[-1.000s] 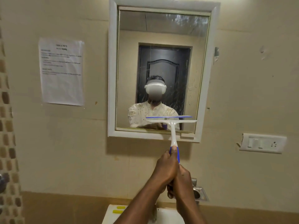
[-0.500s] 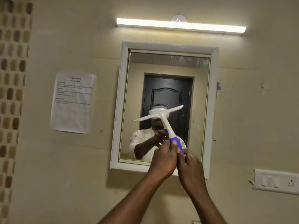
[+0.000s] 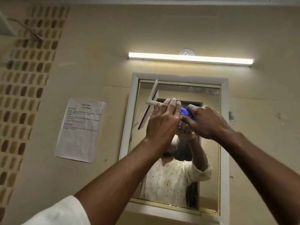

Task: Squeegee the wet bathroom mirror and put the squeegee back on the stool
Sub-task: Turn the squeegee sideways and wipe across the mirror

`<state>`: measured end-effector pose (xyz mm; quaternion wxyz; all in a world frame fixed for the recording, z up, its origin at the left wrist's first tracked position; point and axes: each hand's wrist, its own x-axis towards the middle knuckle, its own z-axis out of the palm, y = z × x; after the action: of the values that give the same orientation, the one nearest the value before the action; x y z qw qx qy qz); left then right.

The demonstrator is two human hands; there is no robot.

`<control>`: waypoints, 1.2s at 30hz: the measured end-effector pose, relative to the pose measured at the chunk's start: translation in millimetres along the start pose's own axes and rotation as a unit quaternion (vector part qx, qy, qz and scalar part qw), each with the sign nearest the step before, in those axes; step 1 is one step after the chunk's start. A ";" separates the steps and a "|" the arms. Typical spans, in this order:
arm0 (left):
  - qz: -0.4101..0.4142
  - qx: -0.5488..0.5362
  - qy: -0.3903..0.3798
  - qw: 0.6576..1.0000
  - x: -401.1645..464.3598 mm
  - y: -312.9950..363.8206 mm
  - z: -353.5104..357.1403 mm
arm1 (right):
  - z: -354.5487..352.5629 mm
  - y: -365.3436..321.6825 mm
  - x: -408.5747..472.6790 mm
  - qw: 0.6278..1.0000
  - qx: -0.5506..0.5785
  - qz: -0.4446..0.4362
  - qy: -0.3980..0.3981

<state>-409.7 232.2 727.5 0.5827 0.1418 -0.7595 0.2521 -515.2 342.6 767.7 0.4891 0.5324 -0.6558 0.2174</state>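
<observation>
A white-framed mirror [image 3: 209, 143] hangs on the beige wall, with streaks near its top right. Both my hands hold a white squeegee [image 3: 148, 105] with a blue handle, raised to the mirror's upper left. Its blade stands nearly upright along the frame's left edge, its handle pointing right. My left hand [image 3: 162, 122] wraps the white neck. My right hand [image 3: 204, 122] grips the blue handle end. The stool is out of view.
A lit tube light [image 3: 190, 58] runs above the mirror. A printed paper sheet [image 3: 79, 129] is stuck to the wall at the left. A strip of brown mosaic tiles [image 3: 24, 88] covers the far left wall.
The squeegee rose from the mirror's bottom edge to its upper left, turning from level to nearly upright. My view tilted up, bringing the light into sight.
</observation>
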 end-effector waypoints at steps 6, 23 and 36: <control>-0.027 0.031 -0.026 0.999 29.9 -11.2 -6.9 | -9.1 6.7 46.6 0.996 -0.072 -0.060 -0.009; -0.053 0.033 -0.054 0.997 41.4 -24.8 14.7 | 9.7 7.1 75.0 0.994 -0.072 -0.076 -0.038; -0.058 0.011 -0.059 0.997 49.4 -30.2 18.1 | 11.1 9.4 83.8 0.991 -0.089 -0.092 -0.048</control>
<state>-422.9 201.1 777.8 0.5492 0.2063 -0.7801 0.2171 -524.6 296.2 838.4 0.5198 0.5547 -0.6439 0.0867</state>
